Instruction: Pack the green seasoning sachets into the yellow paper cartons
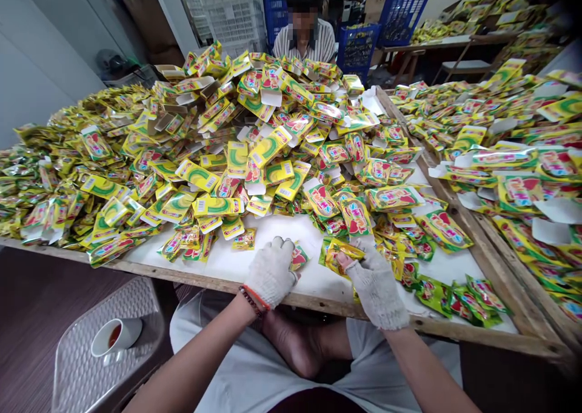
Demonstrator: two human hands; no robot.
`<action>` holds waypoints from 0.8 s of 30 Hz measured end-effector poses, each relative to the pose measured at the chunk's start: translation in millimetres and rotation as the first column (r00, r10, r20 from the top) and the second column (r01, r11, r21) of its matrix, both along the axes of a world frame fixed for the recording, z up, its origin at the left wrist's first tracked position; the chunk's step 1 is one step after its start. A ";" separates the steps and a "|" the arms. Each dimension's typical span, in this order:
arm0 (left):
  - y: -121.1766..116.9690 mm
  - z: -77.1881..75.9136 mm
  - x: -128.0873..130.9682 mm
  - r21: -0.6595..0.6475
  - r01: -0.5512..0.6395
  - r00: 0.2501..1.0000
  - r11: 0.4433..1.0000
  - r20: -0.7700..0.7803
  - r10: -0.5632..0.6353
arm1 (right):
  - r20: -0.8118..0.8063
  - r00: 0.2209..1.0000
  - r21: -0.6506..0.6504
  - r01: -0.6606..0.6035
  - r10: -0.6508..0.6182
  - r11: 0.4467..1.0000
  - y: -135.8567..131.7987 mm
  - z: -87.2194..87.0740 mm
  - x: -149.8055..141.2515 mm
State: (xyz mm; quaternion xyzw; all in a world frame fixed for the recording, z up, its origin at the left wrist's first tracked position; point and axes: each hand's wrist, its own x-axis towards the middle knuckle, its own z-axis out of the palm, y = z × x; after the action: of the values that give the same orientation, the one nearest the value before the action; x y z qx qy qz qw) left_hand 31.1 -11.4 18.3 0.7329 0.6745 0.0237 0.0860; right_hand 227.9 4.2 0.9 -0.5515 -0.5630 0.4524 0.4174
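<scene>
Pinching yellow packet [331,255]: right hand [378,288], fingers narrow | left hand [271,272] beside red-green packet [298,257], finger grip: cannot tell | cartons [271,146] heaped beyond, on bench [313,281]

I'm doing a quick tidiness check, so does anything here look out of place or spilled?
The white cup looks out of place: it holds a reddish-brown drink and stands on the grey stool beside the loaded table. I see no spill. Some boxes in the heap also have flaps standing open.
</scene>
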 end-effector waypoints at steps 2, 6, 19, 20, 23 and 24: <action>-4.9 -3.1 1.7 0.033 0.045 0.996 0.998 0.074 -0.047 | 0.052 0.998 0.036 0.026 -0.028 0.999 4.1 -0.7 -2.7; -12.2 -5.3 -5.8 0.116 0.109 0.954 0.987 0.268 -0.137 | 0.268 0.963 0.082 -0.010 -0.013 0.997 10.8 -2.4 -1.2; -17.0 -6.2 -11.0 0.122 0.287 0.870 0.950 0.383 -0.312 | 0.675 0.726 0.258 -0.397 0.130 0.881 7.8 6.8 -3.7; -16.4 -6.5 -11.8 0.116 0.292 0.869 0.949 0.382 -0.314 | 0.690 0.714 0.272 -0.411 0.122 0.870 7.9 5.7 -4.4; -14.6 -7.0 -13.2 0.105 0.327 0.851 0.939 0.398 -0.341 | 0.668 0.727 0.283 -0.444 0.158 0.850 9.7 1.4 -3.3; -14.1 -7.2 -12.7 0.109 0.329 0.846 0.938 0.408 -0.344 | 0.653 0.741 0.291 -0.438 0.158 0.851 10.3 0.2 -2.9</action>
State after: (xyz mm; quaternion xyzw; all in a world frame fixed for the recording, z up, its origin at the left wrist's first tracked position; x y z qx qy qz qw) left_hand 18.4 -25.5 11.1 0.8184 0.5006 0.1775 0.2194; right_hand 225.0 14.5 1.0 -0.4616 -0.8337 0.1791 0.2445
